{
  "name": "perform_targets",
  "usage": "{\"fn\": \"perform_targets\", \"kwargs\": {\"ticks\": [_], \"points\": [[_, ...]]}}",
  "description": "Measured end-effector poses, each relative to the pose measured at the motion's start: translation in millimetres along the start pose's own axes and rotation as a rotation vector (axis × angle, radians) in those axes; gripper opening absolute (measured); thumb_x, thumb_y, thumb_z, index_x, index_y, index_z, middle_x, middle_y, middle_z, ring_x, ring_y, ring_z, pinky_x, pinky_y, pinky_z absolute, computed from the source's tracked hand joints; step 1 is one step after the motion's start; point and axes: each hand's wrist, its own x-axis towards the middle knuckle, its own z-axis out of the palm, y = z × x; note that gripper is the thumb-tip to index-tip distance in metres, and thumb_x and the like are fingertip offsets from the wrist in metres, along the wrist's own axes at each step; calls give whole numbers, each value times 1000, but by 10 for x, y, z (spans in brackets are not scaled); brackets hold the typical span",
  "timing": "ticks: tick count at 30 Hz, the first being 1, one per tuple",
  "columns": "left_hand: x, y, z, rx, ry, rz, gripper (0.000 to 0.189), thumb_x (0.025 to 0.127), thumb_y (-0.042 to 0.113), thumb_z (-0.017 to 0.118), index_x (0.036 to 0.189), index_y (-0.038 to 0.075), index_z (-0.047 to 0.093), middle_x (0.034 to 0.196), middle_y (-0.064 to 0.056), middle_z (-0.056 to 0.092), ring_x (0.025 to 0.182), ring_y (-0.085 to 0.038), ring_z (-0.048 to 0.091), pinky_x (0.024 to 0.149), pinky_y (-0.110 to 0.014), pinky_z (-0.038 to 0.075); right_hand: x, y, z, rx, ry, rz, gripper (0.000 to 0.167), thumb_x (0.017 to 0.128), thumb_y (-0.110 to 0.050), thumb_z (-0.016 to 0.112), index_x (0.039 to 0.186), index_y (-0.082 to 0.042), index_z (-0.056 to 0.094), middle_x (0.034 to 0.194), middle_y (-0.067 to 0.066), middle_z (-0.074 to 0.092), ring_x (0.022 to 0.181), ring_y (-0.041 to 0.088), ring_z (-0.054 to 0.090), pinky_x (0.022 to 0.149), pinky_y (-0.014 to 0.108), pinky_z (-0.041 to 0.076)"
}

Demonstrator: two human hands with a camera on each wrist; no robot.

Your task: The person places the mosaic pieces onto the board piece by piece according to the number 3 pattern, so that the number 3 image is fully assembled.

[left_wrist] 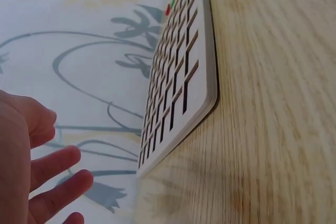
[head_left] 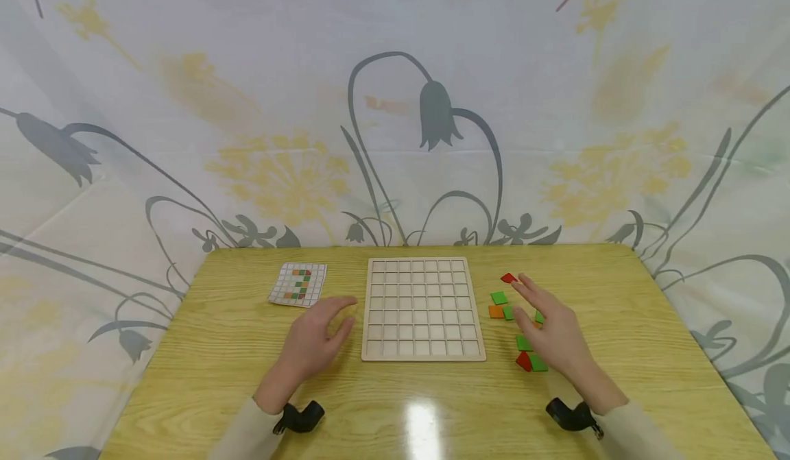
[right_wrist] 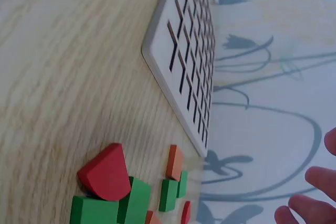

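Observation:
My left hand (head_left: 311, 336) is held just left of a pale wooden grid board (head_left: 422, 303), thumb and index finger apart and nothing between them. In the left wrist view its fingers (left_wrist: 58, 190) are loosely bent beside the board (left_wrist: 202, 85). Over the loose pieces right of the board is my right hand (head_left: 555, 331), fingers spread, hiding some of them. Green squares (head_left: 499, 298), an orange square (head_left: 496, 312) and a red piece (head_left: 509, 277) lie there. Nearer me, a red piece with a curved side (right_wrist: 106, 174) touches green blocks (right_wrist: 94, 211).
A paper card (head_left: 279, 290) with a printed coloured grid pattern lies left of the board, past my left hand. All of this is on a wood-grain table (head_left: 345, 405). A flower-patterned cloth (head_left: 296, 103) rises behind the table and at its sides.

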Motion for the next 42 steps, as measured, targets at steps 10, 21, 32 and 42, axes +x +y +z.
{"fn": "perform_targets", "kwargs": {"ticks": [10, 21, 32, 42], "points": [[72, -96, 120, -182, -119, -266, 46, 97, 21, 66, 140, 5, 56, 133, -12, 61, 118, -31, 58, 94, -53, 48, 112, 174, -60, 137, 55, 160, 42, 102, -19, 58, 140, -2, 58, 135, 22, 59, 109, 49, 60, 52, 28, 47], [161, -438, 331, -269, -337, -225, 59, 99, 25, 62, 150, 2, 44, 158, -17, 34, 146, -38, 27, 116, -56, 22, 256, 364, 6, 174, 29, 251, 43, 104, -23, 54, 140, 0, 56, 131, 25, 61, 117, 44, 58, 95, 56, 47], [191, -457, 384, -139, -510, -152, 67, 100, 42, 58, 155, 10, 37, 164, -8, 20, 151, -32, 9, 115, -64, 0, 406, 543, 120, 188, 10, 327, 41, 103, -17, 55, 140, 1, 56, 131, 26, 60, 113, 44, 62, 89, 53, 52], [160, -439, 369, -108, -570, -125, 69, 103, 44, 51, 159, 13, 28, 166, -5, 14, 152, -31, 4, 118, -58, 3, 534, 614, 234, 242, -73, 359, 42, 101, -9, 54, 142, 3, 53, 135, 29, 56, 118, 44, 59, 90, 49, 53]]}}
